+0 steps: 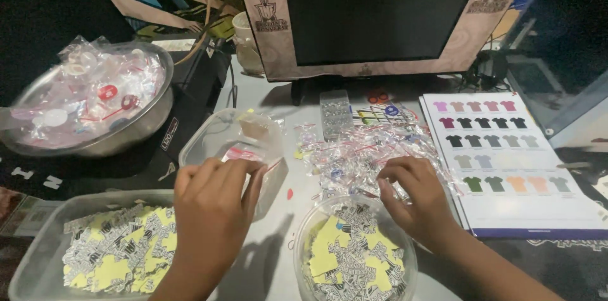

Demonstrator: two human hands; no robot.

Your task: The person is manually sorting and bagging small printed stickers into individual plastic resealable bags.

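Left hand pinches a small clear bag at the tub mouth, handy for filling; right hand, fingers curled, picks at the bag pile at one o'clock.

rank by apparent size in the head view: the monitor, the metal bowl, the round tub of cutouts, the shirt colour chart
1. monitor, partly cut off by the frame
2. shirt colour chart
3. metal bowl
4. round tub of cutouts
Chart and bowl look close; the tub sits nearest the camera, so its rank is unsure.

Both hands low, knuckles up, fingers curled, perhaps pinching.
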